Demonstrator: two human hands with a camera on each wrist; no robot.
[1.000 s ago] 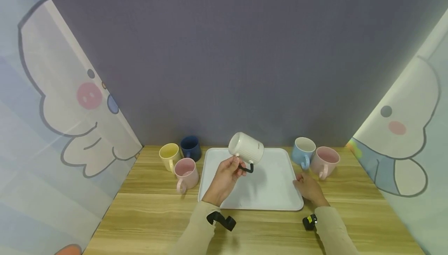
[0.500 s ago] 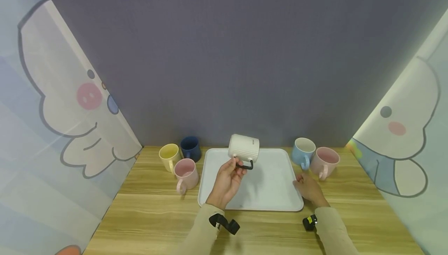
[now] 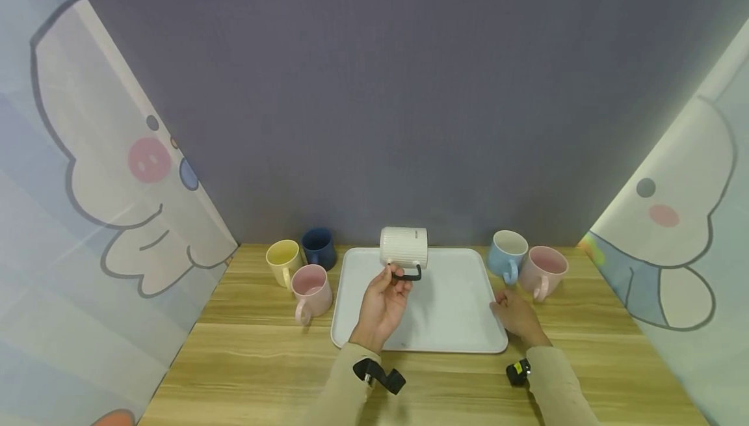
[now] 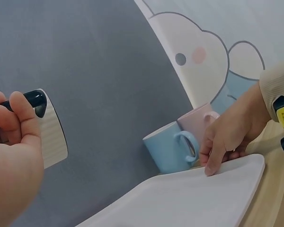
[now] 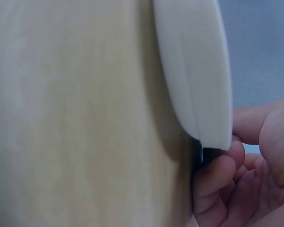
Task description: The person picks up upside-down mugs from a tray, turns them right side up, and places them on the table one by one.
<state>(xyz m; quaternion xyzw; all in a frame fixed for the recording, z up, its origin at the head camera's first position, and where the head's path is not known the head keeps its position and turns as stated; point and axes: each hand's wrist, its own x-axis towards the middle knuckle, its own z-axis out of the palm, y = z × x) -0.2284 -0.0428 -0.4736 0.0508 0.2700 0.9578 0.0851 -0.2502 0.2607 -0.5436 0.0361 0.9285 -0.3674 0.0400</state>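
My left hand pinches the black handle of a white ribbed mug. The mug lies on its side in the air over the back of a white tray, its handle towards me. In the left wrist view, the mug shows in part behind the curled fingers. At the tray's right edge, my right hand grips the rim, thumb on top. The right wrist view has the fingers under the edge of the tray.
Left of the tray stand a yellow mug, a dark blue mug and a pink mug. A light blue mug and another pink mug are on the right, close to my right hand. A grey wall rises behind the table.
The white mug has turned from a slant to nearly level and shifted slightly left. My left wrist has swung a little to the right. The right hand and tray stay put.
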